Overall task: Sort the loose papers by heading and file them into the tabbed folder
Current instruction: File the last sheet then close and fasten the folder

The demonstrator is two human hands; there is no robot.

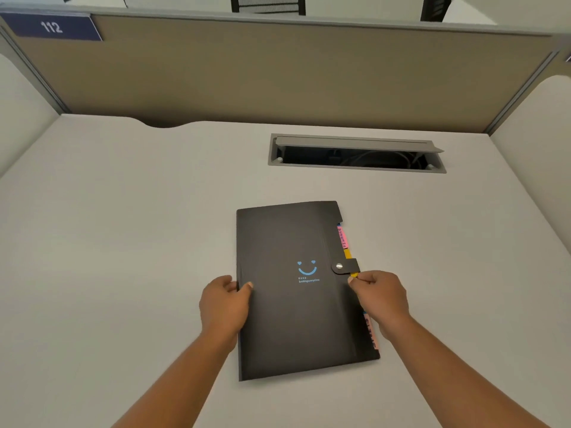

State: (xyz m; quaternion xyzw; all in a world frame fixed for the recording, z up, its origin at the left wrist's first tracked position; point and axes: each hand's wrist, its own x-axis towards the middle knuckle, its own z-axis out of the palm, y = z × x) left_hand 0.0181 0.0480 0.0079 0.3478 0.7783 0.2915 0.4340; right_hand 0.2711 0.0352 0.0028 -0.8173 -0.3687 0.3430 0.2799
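Gripping closed tabbed folder (296, 291): left hand (224, 304), right hand (381, 299).

Both forearms extended fwd; left hand (224, 304) fingers curled, thumb on top; right hand (381, 296) pinched shut.

We see soft, even light from overhead, with only faint shadows beside the folder (296, 291) on the pale desk (123, 242). The wide lens bows the partition (278, 72) at the edges. Detail is slightly soft throughout.
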